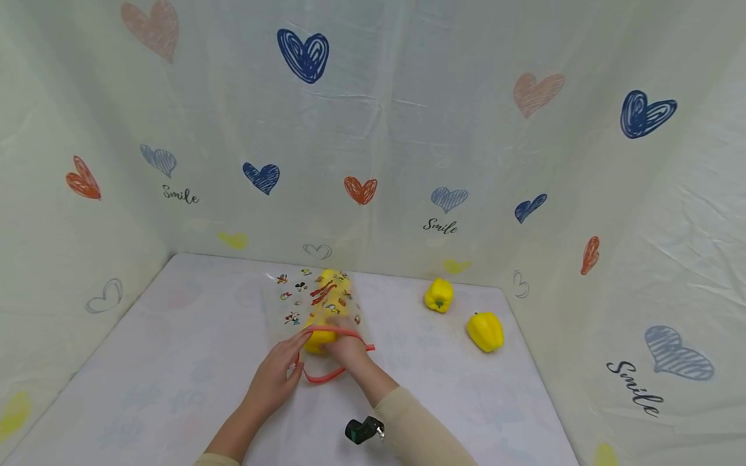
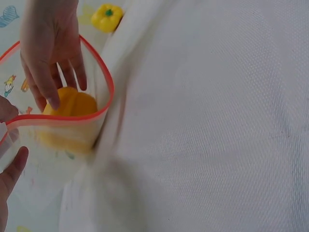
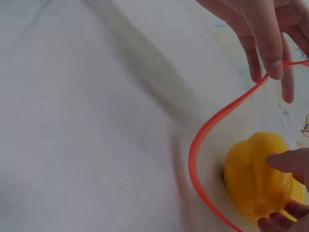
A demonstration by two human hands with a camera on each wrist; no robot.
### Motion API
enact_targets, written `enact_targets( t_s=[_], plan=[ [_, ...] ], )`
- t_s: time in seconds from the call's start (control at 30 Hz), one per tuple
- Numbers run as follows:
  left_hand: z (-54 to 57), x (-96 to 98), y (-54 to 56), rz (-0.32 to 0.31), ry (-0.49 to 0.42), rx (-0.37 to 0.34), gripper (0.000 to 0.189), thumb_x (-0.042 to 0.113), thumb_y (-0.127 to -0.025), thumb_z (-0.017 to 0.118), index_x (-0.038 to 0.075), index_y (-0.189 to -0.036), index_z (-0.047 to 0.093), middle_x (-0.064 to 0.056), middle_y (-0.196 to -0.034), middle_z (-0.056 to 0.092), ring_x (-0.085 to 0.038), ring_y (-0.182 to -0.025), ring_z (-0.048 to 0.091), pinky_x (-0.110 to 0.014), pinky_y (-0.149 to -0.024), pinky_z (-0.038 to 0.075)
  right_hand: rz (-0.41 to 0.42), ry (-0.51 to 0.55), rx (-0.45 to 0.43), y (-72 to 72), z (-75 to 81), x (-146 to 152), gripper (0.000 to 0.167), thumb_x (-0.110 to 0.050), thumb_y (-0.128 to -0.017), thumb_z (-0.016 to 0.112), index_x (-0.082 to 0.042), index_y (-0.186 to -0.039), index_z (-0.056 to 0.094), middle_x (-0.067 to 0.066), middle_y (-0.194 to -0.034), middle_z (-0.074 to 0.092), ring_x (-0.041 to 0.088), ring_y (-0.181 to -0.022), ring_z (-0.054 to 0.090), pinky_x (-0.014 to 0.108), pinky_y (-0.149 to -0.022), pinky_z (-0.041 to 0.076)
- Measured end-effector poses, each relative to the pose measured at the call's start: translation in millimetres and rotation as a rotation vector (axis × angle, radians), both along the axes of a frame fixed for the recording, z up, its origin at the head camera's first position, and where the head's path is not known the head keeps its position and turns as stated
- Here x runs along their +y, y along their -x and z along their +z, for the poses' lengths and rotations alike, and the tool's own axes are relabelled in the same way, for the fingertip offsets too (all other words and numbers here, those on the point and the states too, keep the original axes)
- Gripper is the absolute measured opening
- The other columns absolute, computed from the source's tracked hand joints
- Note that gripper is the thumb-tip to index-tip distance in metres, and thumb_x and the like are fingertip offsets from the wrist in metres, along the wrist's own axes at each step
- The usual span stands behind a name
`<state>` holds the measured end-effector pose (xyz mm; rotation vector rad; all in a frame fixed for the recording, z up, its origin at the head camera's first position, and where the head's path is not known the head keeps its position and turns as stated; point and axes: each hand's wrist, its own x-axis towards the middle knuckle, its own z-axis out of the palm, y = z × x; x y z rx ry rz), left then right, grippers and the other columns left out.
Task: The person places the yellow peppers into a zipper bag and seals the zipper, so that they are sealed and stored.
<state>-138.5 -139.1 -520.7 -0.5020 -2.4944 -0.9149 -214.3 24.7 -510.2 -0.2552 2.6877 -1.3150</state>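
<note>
A clear plastic bag (image 1: 285, 298) with cartoon prints and a red rim lies on the table. At its mouth my left hand (image 1: 280, 372) holds the red rim between thumb and fingers. My right hand (image 1: 346, 343) reaches inside the open mouth. There its thumb and fairly straight fingertips touch a yellow bell pepper (image 3: 256, 171), which lies just within the rim (image 2: 108, 82). Another yellow shape (image 1: 333, 281) shows through the printed plastic deeper in the bag; part of it is hidden by the print.
Two more yellow bell peppers, one farther back (image 1: 439, 295) and one nearer the right edge (image 1: 486, 332), stand on the white-covered table (image 1: 175, 349). A curtain (image 1: 379, 129) with printed hearts closes off the back and sides. A small black device (image 1: 362, 430) is by my right sleeve.
</note>
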Motion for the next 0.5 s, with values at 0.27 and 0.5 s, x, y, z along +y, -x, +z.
enact_targets(
  t_s=[0.27, 0.5],
  plan=[
    [2.4, 1.2, -0.1, -0.006, 0.009, -0.023, 0.07, -0.007, -0.072, 0.08, 0.005, -0.136, 0.056, -0.006, -0.139, 0.055, -0.027, -0.119, 0.055, -0.046, -0.097, 0.048, 0.039, 0.033, 0.038, -11.4, 2.3, 6.6, 0.045, -0.009, -0.078, 0.082, -0.011, -0.12, 0.065, 0.006, -0.123, 0.054, 0.023, -0.105, 0.053, 0.034, -0.089, 0.054],
    [4.5, 2.0, -0.3, 0.003, 0.006, -0.045, 0.07, -0.007, -0.072, 0.08, 0.007, -0.137, 0.056, -0.005, -0.14, 0.055, -0.027, -0.119, 0.055, -0.047, -0.097, 0.048, 0.027, -0.004, 0.052, -22.4, 6.7, 11.0, 0.062, -0.008, -0.075, 0.084, -0.013, -0.131, 0.059, 0.008, -0.135, 0.051, 0.027, -0.119, 0.052, 0.04, -0.097, 0.049]
  ],
)
